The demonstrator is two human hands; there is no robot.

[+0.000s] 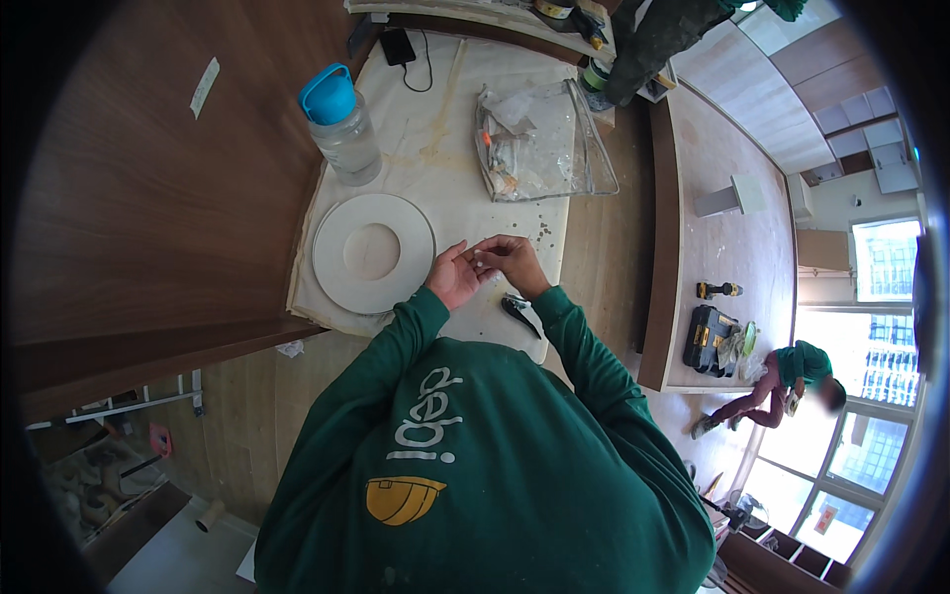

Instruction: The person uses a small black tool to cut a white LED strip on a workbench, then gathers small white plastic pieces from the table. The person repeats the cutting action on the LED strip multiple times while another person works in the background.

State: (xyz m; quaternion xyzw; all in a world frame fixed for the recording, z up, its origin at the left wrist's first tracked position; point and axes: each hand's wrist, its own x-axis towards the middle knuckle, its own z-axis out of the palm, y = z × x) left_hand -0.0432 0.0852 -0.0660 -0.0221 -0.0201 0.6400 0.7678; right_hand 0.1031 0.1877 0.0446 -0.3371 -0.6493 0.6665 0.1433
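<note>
Over the near part of the covered table, my two hands meet. My left hand point(454, 276) is palm up, its fingers stretched toward the right hand and partly covered by it. Thumb and fingertips of my right hand point(515, 261) are pinched together just above the left fingers; a tiny pale spot shows there, too small to name. A round white disc with a raised ring point(336, 252) lies left of my left hand. Just below my right hand is a black-handled hand tool point(520, 315). Small grey bits point(543, 232) are scattered beyond the right hand.
A clear bottle with a blue lid point(348, 148) stands behind the disc. Farther back lie a clear plastic bag of small items point(539, 148) and a black phone-like device with a cable point(398, 47). A brown wooden panel point(168, 198) borders the left. At far right, a person point(792, 376) crouches beside a platform.
</note>
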